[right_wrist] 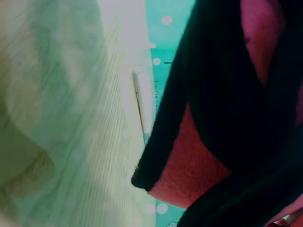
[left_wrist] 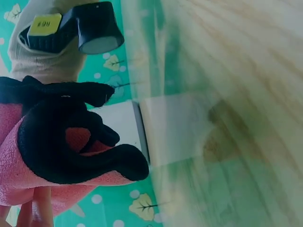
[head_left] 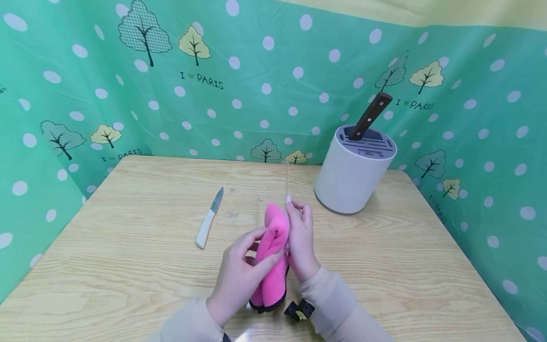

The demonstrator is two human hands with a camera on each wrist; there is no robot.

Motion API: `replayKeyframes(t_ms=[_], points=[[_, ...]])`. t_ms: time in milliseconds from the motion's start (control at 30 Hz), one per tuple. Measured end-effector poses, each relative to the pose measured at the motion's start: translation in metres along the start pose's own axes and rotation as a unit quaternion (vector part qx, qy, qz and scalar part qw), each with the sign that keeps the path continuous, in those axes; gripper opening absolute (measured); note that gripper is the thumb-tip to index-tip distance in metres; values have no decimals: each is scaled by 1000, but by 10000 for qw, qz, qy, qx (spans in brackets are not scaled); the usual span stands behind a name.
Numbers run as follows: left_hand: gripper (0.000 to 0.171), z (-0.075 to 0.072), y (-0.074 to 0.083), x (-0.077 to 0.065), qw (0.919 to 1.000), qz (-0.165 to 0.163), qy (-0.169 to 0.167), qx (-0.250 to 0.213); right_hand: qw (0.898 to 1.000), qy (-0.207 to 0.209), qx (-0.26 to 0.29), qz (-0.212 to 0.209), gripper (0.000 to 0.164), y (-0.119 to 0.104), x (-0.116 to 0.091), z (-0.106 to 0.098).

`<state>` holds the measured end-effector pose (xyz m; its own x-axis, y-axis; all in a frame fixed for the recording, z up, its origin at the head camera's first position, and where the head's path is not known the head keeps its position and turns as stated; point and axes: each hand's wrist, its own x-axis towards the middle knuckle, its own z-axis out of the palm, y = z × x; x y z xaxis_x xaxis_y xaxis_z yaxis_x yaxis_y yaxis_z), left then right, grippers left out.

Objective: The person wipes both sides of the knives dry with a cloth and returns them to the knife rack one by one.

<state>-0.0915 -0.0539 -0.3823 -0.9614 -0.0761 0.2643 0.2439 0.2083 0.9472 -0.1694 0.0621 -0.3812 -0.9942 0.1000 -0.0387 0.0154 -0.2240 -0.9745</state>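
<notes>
Over the near middle of the table, my left hand (head_left: pixel 238 270) grips a folded pink cloth (head_left: pixel 273 280) with black edging, its thumb across the near face. Right beside the cloth, my right hand (head_left: pixel 302 241) holds a knife upright by its pale handle; the thin blade (head_left: pixel 287 179) points away and shows almost edge-on. The cloth hides part of the handle. In the left wrist view the cloth's black edging (left_wrist: pixel 40 151) hangs in loose folds. The cloth (right_wrist: pixel 194 161) fills much of the right wrist view, covering the right hand's fingers.
A second knife (head_left: pixel 206 228) with a white handle lies on the wooden table (head_left: pixel 128 266), left of the hands. At the back right stands a white knife block (head_left: pixel 352 175) holding a brown-handled knife (head_left: pixel 371 116). A green dotted curtain (head_left: pixel 256 71) encloses the back and sides.
</notes>
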Motion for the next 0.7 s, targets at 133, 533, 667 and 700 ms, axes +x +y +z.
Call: replayKeyframes(t_ms=[133, 533, 667, 700], points=[[43, 1, -1, -1, 10000, 21, 20, -24, 10000, 15, -46, -1, 34, 0, 1, -1], [41, 0, -5, 5, 9997, 231, -27, -102, 9996, -63, 163, -205, 31, 0, -1, -1], [39, 0, -7, 8, 9997, 223, 27, -30, 9995, -84, 194, -252, 30, 2, -3, 0], [39, -1, -8, 9, 9998, 184, 41, -12, 9994, -95, 209, -262, 30, 3, -4, 0]])
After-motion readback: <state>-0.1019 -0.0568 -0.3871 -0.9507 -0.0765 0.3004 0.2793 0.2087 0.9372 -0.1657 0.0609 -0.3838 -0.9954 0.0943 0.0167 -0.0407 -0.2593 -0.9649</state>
